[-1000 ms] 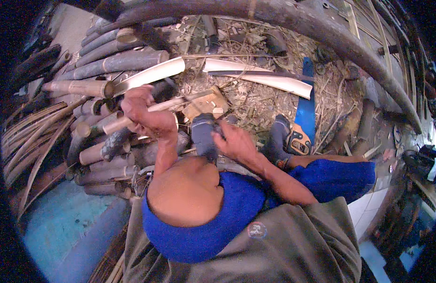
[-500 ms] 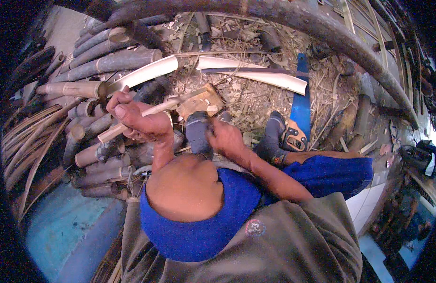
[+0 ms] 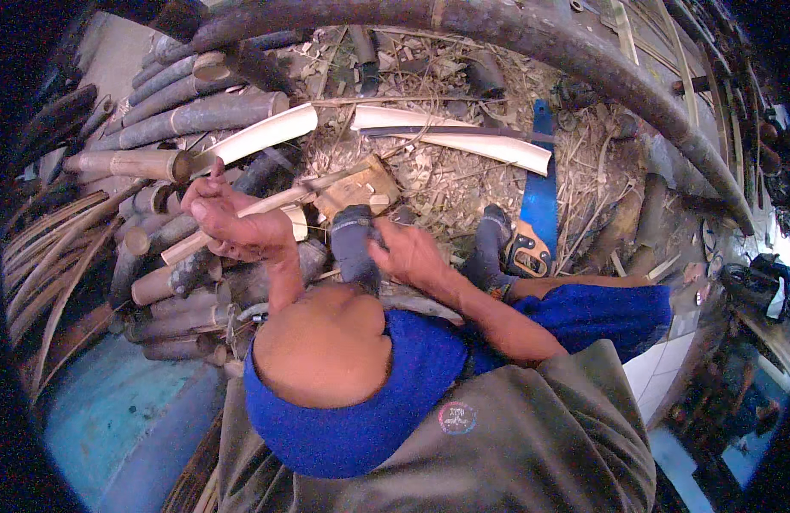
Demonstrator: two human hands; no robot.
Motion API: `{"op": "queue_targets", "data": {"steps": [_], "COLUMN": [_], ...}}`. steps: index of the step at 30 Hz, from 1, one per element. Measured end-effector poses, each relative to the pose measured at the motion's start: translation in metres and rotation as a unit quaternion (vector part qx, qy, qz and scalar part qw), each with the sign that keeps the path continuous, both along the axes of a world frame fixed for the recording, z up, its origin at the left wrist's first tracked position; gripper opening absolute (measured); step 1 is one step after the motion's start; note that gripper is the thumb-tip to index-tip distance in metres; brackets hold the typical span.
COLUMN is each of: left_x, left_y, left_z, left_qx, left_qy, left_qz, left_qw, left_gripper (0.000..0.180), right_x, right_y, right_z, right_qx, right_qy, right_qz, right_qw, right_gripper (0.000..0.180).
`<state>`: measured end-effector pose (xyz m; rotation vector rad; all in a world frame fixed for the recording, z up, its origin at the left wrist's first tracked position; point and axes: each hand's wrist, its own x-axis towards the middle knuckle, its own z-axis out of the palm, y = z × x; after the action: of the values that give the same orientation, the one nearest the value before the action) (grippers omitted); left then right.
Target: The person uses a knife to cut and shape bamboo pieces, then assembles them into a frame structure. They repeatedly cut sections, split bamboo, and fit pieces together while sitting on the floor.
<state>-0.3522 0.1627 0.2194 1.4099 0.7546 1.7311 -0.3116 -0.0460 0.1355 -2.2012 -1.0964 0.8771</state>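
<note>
My left hand [image 3: 241, 224] is wrapped around a pale bamboo strip [image 3: 183, 250], one finger raised. The strip slants up to the right, its far end over a wooden block [image 3: 354, 190] with small chips on top. My right hand [image 3: 412, 256] is closed beside the grey sock [image 3: 355, 248] on my left foot; its fingertips are partly hidden, and I cannot make out what they grip. Beyond the block lie split bamboo halves, one on the left [image 3: 271, 135] and one on the right [image 3: 472, 141], with a dark narrow strip across the right one.
A blue-bladed handsaw [image 3: 540, 209] with a wooden handle lies right of my right foot. Cut bamboo poles [image 3: 215, 115] are stacked at the left, near bundled thin strips [image 3: 57, 256]. A thick pole [image 3: 532, 34] arches across the far side. Shavings [image 3: 437, 184] cover the ground.
The whole view has shifted slightly left. My left hand still holds the bamboo strip, and my right hand stays closed by the sock with its fingers slightly shifted.
</note>
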Motion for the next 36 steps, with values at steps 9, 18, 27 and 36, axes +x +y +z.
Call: {"op": "queue_targets", "data": {"steps": [9, 18, 27, 36], "left_x": [-0.002, -0.002, -0.003, -0.012], "left_y": [0.006, 0.011, 0.003, 0.004], "left_z": [-0.001, -0.006, 0.006, 0.014], "left_qx": [-0.033, -0.05, -0.143, -0.145], "left_qy": [0.003, -0.012, 0.026, 0.041], "left_qz": [-0.01, -0.02, -0.091, -0.008], "left_qw": [0.999, 0.998, 0.985, 0.989], "left_gripper": [0.042, 0.043, 0.059, 0.064], "right_x": [0.018, 0.024, 0.033, 0.038], "right_y": [0.002, -0.01, -0.024, 0.001], "right_z": [-0.013, -0.053, -0.077, -0.023], "right_qx": [-0.064, -0.067, -0.145, 0.098], "right_qy": [-0.025, -0.035, 0.021, 0.017], "right_qz": [-0.008, -0.024, -0.081, -0.135], "right_qw": [0.998, 0.997, 0.986, 0.986], "right_gripper": [0.037, 0.034, 0.045, 0.04]}}
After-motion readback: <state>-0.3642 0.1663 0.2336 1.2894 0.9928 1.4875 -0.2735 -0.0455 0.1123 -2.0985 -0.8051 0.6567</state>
